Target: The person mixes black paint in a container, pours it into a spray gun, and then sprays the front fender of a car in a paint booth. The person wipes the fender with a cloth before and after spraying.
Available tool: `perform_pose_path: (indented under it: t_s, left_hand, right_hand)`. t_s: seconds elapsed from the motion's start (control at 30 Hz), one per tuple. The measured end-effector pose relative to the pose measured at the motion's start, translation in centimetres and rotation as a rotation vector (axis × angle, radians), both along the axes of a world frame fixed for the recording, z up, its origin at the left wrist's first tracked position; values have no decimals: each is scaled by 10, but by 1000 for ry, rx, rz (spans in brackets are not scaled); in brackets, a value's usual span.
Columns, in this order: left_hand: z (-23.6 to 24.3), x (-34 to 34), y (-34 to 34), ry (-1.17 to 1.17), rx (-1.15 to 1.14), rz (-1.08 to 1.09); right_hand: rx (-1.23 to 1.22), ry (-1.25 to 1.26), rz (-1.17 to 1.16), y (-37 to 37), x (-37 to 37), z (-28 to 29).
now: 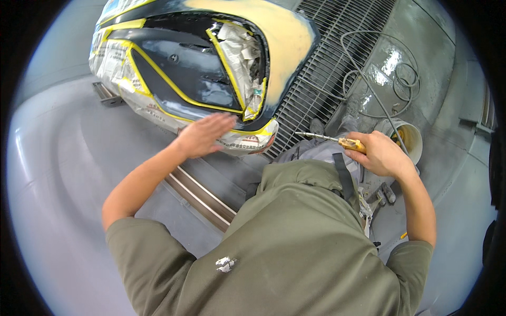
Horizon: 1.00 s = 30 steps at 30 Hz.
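My right hand is wrapped round the yellow handle of a screwdriver, whose metal shaft points left. The tip is apart from any surface. My left hand is held out with its fingers extended, at the near lower edge of a dark car bumper; I cannot tell whether it touches. Newspaper and yellow masking tape cover parts of the bumper. A broad beige patch runs along its right side. Crumpled masking paper fills one opening in it.
A metal floor grating lies right of the bumper. A grey hose coils over the wet-looking floor and runs by a white bucket. Torn paper and small dark pieces lie by my right side. Pale rails show at lower left.
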<state>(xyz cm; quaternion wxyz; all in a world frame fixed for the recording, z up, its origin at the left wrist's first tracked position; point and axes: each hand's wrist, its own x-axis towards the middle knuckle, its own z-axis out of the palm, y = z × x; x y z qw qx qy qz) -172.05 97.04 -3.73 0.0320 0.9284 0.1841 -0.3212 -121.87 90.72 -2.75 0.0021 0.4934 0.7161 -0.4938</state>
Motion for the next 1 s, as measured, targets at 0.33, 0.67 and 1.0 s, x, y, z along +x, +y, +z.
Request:
perform_pose_path:
  t_s: [0.33, 0.67, 1.0]
  left_hand:
    - [-17, 30, -12, 58, -83, 398]
    - [30, -7, 8, -253, 59, 230]
    - [-1, -2, -6, -229, 71, 195]
  right_hand:
    - [-169, -25, 124, 26, -33, 17]
    - [-17, 30, 140, 46, -17, 20]
    - [-36, 60, 238, 54, -35, 18]
